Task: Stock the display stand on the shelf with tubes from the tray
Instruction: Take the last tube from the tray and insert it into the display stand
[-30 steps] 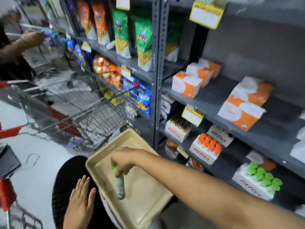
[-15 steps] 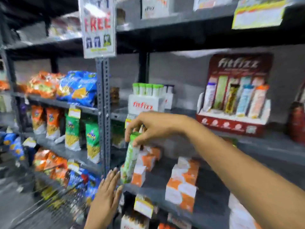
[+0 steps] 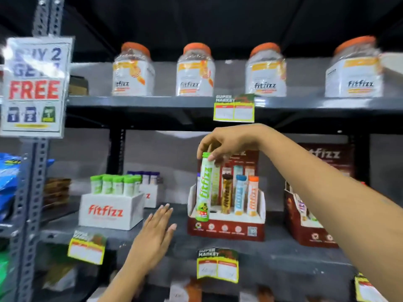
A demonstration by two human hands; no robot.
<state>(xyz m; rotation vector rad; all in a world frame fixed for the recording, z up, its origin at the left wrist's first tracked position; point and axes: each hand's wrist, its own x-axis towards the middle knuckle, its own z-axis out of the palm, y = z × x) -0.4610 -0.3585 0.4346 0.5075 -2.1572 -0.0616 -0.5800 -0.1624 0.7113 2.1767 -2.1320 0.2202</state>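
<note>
My right hand (image 3: 226, 144) pinches the cap of a green-and-white fitfizz tube (image 3: 204, 190), holding it upright in front of the left end of the red display stand (image 3: 226, 229) on the grey shelf (image 3: 152, 240). The tube's base hangs level with the stand's white top, by its front left corner. A brown tube (image 3: 226, 195), a blue tube (image 3: 239, 195) and an orange tube (image 3: 253, 196) stand in the stand. My left hand (image 3: 156, 232) hovers open, fingers spread, left of the stand above the shelf edge. The tray is out of view.
A white fitfizz box (image 3: 111, 211) with green-capped tubes stands left of the stand. A second red stand (image 3: 309, 232) sits to the right, partly behind my forearm. Orange-lidded jars (image 3: 195, 73) line the shelf above. Price tags (image 3: 217, 264) hang off the shelf edges.
My right hand lifted the green tube from the tray up to the display stand. The view swung from the tray and cart up to the shelf. My left hand rose with it.
</note>
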